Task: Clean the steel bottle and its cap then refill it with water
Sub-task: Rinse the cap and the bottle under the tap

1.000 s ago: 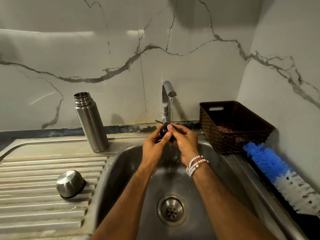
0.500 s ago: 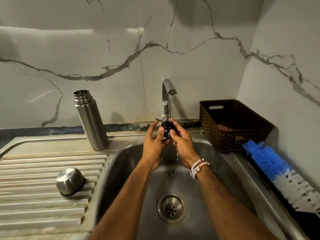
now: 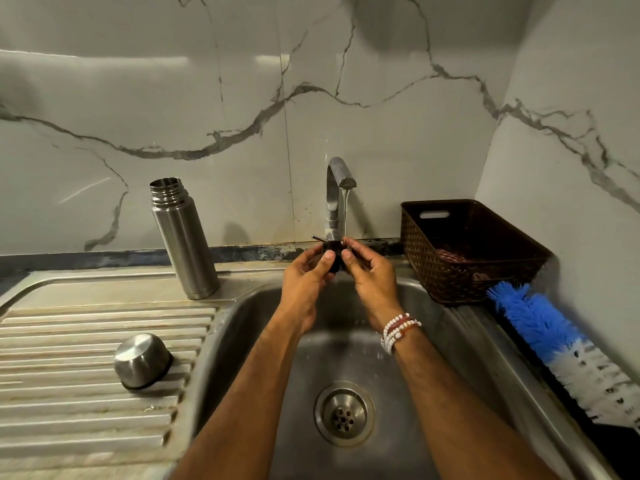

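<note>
A small black stopper cap point(image 3: 334, 255) sits between both my hands under the running tap point(image 3: 340, 178). My left hand point(image 3: 304, 277) grips its left side with thumb and fingers. My right hand point(image 3: 372, 271) pinches its right side, and the water stream lands at my fingertips. The open steel bottle point(image 3: 183, 237) stands upright on the counter to the left of the sink. Its steel outer cup cap point(image 3: 141, 362) lies upside down on the ribbed drainboard.
The steel sink basin point(image 3: 433, 348) has a round drain point(image 3: 344, 413) below my arms. A dark woven basket point(image 3: 464, 251) stands at the right of the tap. A blue and white bottle brush point(image 3: 554, 344) lies along the right wall.
Both hands have turned and shifted the black cap under the stream, with the thumbs now on the near side. The bottle and steel cup cap have not moved.
</note>
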